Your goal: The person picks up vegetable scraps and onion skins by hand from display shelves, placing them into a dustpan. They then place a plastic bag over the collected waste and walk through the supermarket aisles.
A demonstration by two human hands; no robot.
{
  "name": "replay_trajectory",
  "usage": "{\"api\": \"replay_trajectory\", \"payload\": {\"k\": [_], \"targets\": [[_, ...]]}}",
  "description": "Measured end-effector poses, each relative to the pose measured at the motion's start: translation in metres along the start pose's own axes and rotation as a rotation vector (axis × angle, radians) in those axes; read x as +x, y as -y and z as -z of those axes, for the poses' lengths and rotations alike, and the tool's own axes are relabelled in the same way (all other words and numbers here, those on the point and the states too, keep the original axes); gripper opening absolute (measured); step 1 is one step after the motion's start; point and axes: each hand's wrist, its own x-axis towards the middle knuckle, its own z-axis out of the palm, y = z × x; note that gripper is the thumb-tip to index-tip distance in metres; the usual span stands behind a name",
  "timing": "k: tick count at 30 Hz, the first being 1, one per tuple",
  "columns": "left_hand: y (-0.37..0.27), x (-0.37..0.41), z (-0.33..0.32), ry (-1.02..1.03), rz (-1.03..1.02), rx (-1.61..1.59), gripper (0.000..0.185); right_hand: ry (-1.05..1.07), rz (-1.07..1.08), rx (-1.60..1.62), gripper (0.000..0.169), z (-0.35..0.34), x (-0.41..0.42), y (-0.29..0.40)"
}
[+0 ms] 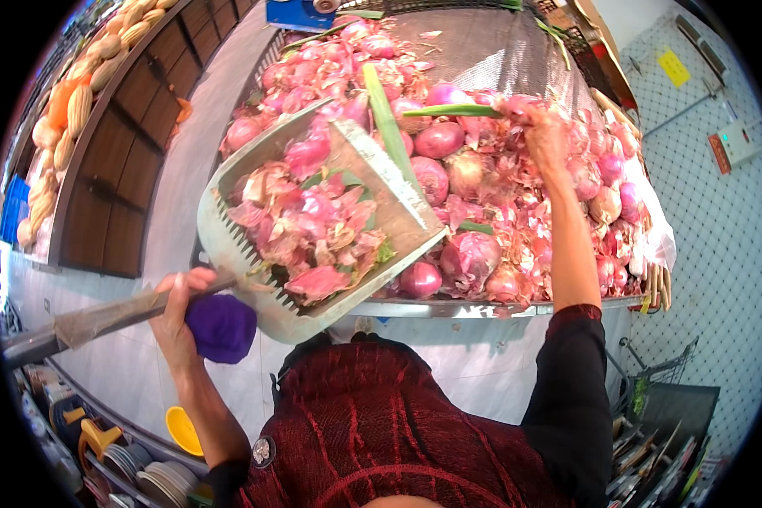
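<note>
A pale plastic dustpan (355,298) holding papery onion skins (317,222) and a few green leaves is held over the left part of the onion display. My left hand (181,311) grips its long handle (111,317), with a purple cloth-like item (221,328) beside the wrist. Over the right part of the pile, my right hand (543,136) is closed on a bunch of loose onion skins (514,111). A green leaf stalk (451,110) reaches left from that hand. Red onions (440,140) and more loose skins lie around and below it. Another green stalk (387,124) leans behind the dustpan's lip.
The display's metal front edge (451,309) runs before me. Brown cabinets (124,165) bearing melons (79,108) stand at left. A blue scale-like device (301,16) sits at the display's far left. Stacked dishes (165,482) are low left; a cart (663,368) stands low right.
</note>
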Motion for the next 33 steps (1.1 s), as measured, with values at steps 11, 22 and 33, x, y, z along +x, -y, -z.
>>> {"api": "replay_trajectory", "payload": {"k": [11, 22, 33], "targets": [[0.012, 0.03, 0.005, 0.045, 0.071, -0.054, 0.022, -0.129, 0.557, 0.298, 0.028, 0.076, 0.022, 0.194], [0.019, 0.04, 0.006, 0.096, -0.02, -0.074, 0.021, 0.318, 0.693, 0.18, 0.043, -0.026, -0.055, 0.328], [0.019, 0.04, 0.01, 0.139, 0.077, -0.032, 0.023, 0.781, 0.857, 0.122, 0.052, -0.07, -0.059, 0.344]]}}
